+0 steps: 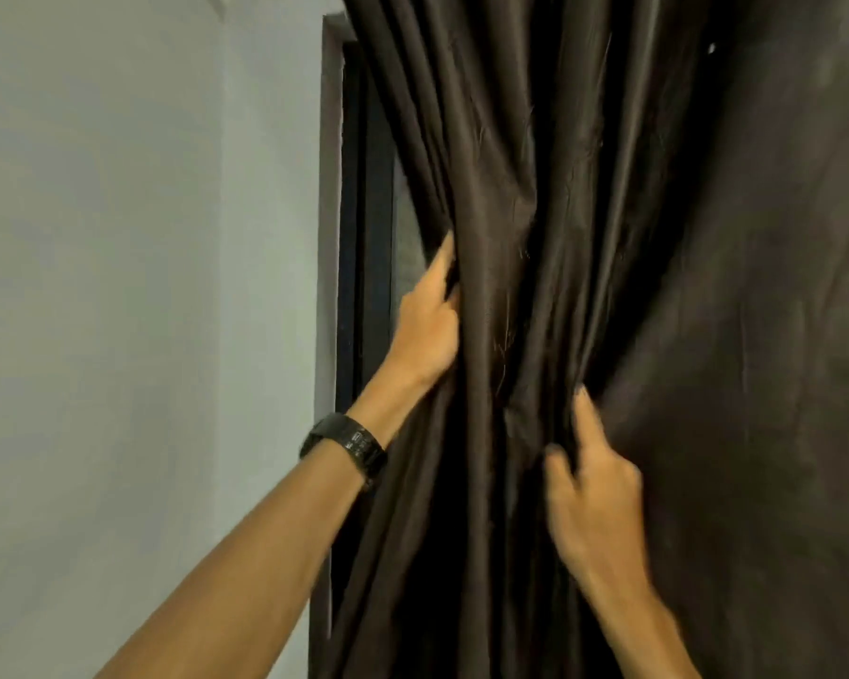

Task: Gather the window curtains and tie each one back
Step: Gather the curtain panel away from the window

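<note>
Right of the grey wall point(118, 237), across the window frame point(359, 188), bunching the brown curtain point(510, 188) with both hands clutching its folds, left hand point(425, 330) high at the left edge, right hand point(594, 487) lower, probably risking pleats sliding free on any slackened grip before tying.

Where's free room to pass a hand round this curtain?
Open gap between the window frame and the curtain edge, above the left hand. Bare wall left of the frame. Crowded: bunched folds between left hand and right hand.
</note>
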